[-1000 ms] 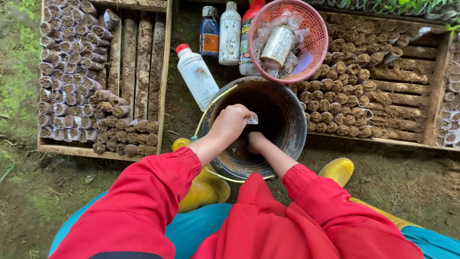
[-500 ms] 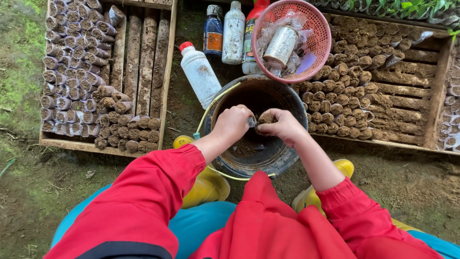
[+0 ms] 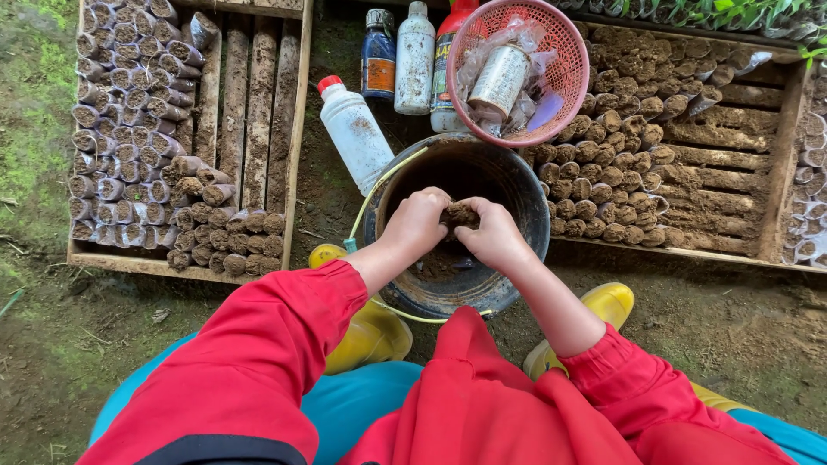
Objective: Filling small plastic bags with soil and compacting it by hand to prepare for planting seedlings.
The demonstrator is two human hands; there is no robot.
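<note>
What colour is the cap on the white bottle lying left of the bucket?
Red. The white bottle has a red cap, clearest in the head view, upper left of the bucket.

Left: wooden tray (image 3: 185,263) on bare ground, partly packed with soil-filled seedling bags (image 3: 121,129). Right: second wooden tray (image 3: 780,164), rows of the same dark plugs (image 3: 603,172). Between them, white bottle with red cap (image 3: 355,131) lying tilted; dark bottle (image 3: 378,58) and pale bottle (image 3: 414,57) beside it. Pink plastic basket (image 3: 568,52) holds a can (image 3: 498,79) and clear wrappers. Grass (image 3: 26,103) along left edge.
</note>
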